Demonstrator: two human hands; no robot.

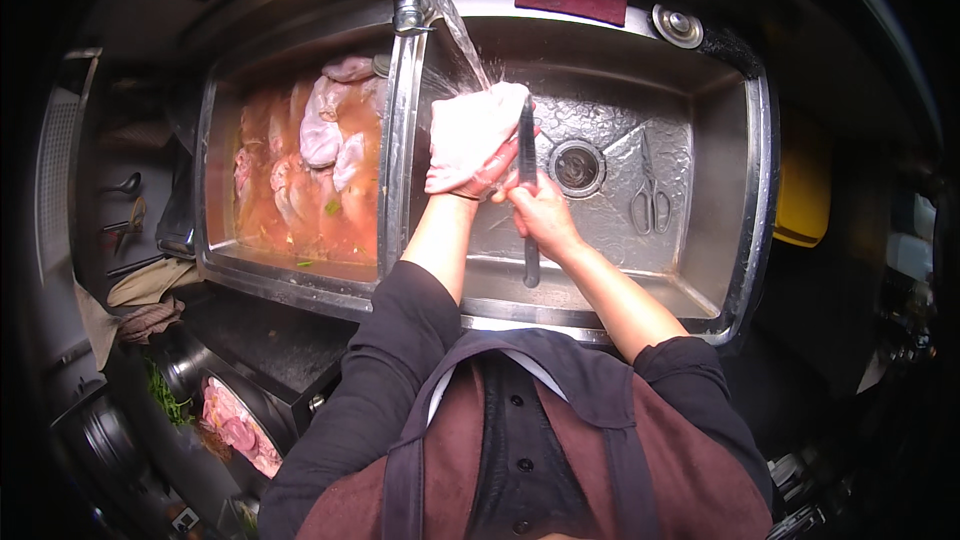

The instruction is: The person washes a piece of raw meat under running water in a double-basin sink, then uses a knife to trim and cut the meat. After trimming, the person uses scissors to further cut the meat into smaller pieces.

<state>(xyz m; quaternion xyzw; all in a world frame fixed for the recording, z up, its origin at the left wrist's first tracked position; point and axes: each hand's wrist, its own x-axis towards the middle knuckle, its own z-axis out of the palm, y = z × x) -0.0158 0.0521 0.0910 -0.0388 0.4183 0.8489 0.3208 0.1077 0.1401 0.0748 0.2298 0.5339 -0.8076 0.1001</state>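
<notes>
A pale, slick piece of raw meat (472, 131) rests on my left hand (491, 171), which supports it from below over the right sink basin (517, 300). Water from the faucet (409, 4) strikes its top and splashes. My right hand (546, 214) grips a knife (528, 139) by its dark handle, with the blade pointing away from me along the meat's right edge. Whether the blade touches the meat, I cannot tell. The fingers of my left hand are partly hidden under the meat. Kitchen scissors (649, 199) lie on the basin floor, right of the drain (577, 169).
Several pale raw meat pieces (322, 139) soak in reddish water in the left basin, beyond the metal divider (399, 165). A maroon pad (570, 0) and a sink stopper (677, 25) lie on the back ledge. At lower left sits a container of raw meat (238, 427) beside greens (166, 394).
</notes>
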